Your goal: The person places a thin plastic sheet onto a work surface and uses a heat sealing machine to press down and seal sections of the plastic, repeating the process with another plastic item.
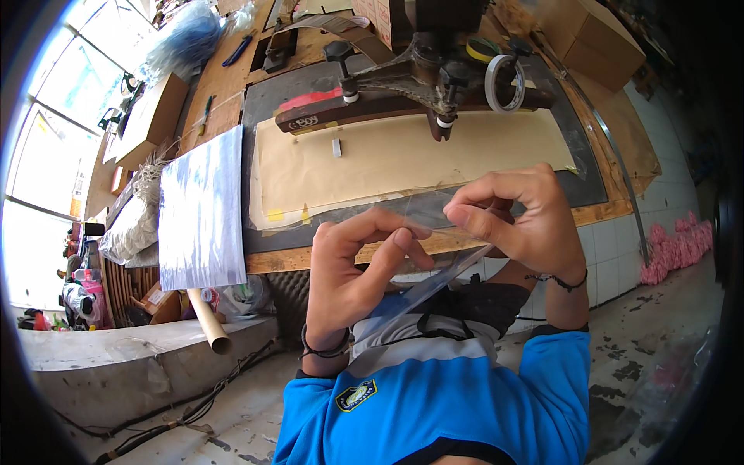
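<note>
A thin clear plastic sheet or bag (434, 285) stretches between my two hands and hangs down in front of my lap. Its edges are hard to make out against what lies behind. My left hand (349, 267) has thumb and fingertips drawn together on one side of it. On the other side, slightly higher, my right hand (531, 221) pinches the plastic between thumb and index finger. Just beyond the hands, a tan paper sheet (418, 159) covers the work surface, with a small grey piece (337, 147) on it. A press-like metal frame with a dark bar (387, 113) stands over the paper.
A stack of shiny clear sheets (203, 209) overhangs the table's left front edge, above a cardboard tube (209, 322). Tape rolls (504, 84) hang by the press frame. Cardboard boxes (593, 43) stand far right; a pink bundle (678, 246) lies on the floor.
</note>
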Motion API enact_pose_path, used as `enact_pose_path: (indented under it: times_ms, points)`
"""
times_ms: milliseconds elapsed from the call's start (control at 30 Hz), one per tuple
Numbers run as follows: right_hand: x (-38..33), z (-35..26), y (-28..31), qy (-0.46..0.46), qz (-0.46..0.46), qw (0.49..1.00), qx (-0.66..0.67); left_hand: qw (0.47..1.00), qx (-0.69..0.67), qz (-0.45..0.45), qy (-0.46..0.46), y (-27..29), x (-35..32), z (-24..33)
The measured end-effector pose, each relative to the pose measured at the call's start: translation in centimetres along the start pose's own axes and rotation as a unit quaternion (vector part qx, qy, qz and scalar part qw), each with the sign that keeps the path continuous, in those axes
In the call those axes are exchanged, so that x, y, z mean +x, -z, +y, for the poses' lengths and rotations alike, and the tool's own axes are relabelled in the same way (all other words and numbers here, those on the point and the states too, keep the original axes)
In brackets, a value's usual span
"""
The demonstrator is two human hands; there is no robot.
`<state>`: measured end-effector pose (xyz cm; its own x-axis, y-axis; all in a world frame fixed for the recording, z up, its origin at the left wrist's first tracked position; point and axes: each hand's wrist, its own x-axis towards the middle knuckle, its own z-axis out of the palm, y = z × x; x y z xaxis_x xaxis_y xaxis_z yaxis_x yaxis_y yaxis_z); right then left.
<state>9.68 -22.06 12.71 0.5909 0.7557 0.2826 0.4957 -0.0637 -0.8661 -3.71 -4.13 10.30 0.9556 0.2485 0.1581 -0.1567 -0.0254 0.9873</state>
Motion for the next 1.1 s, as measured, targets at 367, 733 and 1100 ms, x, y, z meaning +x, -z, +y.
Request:
enact_pose_path:
  times_ms: [367,733,1100]
  points:
    - [0.3,0.2,-0.2,0.045,-0.002,0.999,-0.013,0.998,-0.051,0.017,-0.030,0.0,0.1,-1.0]
    - [0.2,-0.1,-0.1,0.037,-0.001,0.999,-0.004,0.998,-0.049,0.019,-0.026,-0.1,0.3,-1.2]
    - [0.3,-0.2,-0.2,0.049,-0.005,0.999,-0.012,0.997,-0.065,0.011,-0.038,0.2,0.2,-1.3]
